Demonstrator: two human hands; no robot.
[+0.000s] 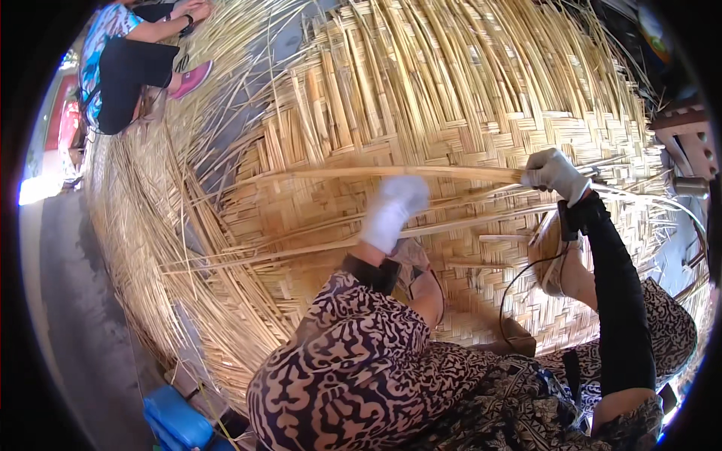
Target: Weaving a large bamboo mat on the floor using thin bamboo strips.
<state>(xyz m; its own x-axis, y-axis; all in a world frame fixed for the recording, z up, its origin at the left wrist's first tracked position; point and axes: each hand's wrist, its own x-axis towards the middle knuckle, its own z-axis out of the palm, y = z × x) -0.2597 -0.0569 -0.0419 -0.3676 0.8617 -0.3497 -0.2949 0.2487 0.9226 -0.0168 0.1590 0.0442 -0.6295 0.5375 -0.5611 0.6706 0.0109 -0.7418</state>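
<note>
My right hand [558, 177], in a pale glove, grips one end of a long flat split-reed strip [466, 173] that runs leftward across the woven mat. My left hand [395, 203], in a white glove, is blurred just below the strip's middle; its fingers are too smeared to read. Beneath both hands lies the woven mat [489, 135], with long loose strip ends along its far and left parts. Other loose strips [338, 243] cross it below my left hand. A dark band with a device and a black cable is on my right wrist.
A person [128, 68] in a patterned top and pink shoes squats at upper left among loose reeds [135, 218]. A blue plastic object [177, 421] is at lower left, beside a grey floor strip [68, 286]. Bricks and a metal cylinder [688, 188] are at the right edge.
</note>
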